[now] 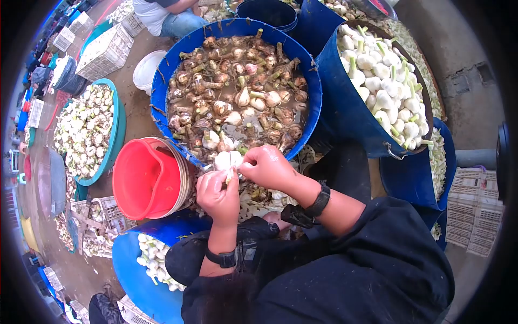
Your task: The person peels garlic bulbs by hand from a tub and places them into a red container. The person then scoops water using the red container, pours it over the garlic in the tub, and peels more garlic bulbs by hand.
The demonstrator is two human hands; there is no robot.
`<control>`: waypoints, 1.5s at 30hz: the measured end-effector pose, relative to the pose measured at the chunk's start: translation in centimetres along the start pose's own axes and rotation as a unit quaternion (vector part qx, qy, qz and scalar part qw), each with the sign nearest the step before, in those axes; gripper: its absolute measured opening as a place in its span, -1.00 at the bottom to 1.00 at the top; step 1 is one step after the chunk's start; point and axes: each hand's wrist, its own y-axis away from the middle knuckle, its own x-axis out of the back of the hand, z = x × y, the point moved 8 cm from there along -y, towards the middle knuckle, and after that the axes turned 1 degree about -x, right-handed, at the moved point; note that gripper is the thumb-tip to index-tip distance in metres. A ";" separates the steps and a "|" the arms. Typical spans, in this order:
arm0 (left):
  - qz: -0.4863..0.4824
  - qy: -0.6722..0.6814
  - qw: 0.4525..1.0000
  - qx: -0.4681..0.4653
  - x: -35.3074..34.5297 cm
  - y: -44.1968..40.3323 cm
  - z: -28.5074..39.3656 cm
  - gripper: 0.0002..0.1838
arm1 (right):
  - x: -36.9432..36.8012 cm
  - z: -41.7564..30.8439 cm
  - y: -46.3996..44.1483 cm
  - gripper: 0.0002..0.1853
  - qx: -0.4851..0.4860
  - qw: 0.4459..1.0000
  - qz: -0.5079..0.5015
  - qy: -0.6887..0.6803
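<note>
While grasping a white garlic bulb (226,160) between the fingertips of both hands, working close to the near rim of a round blue tub (317,89). Left hand (218,195) closed around the bulb from below, with fingers curled and thumb raised. Right hand (268,168) pinched tight at the bulb's right side, with knuckles up and skin looking wet. Black wristband (222,258) on the left wrist; wider black strap (317,202) on the right.

Just beyond the grip, inside the blue tub, a crowd of brown, muddy garlic bulbs (216,78) in murky water, with a few paler ones toward the near side. Beside the tub's near left edge, a red bucket (137,181) tilted open, with a pale rim around it. Farther up along the left edge, a white bucket (148,71). To the right, a deep blue barrel (337,108) leaning over, heaped with clean white bulbs (386,92) with green stems. Below the red bucket, a light blue basin (127,264) holding more white bulbs. Well apart on the left, a teal basin (120,127) full of garlic, with plastic crates (106,52) beyond. Past the tub's far left edge, part of another person (181,22) in jeans.
</note>
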 end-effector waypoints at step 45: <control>0.170 0.091 0.918 0.347 9.9 -1.5 -5.0 -0.63 | -15.9 10.2 -15.5 -0.74 0.299 0.603 -0.322 0.666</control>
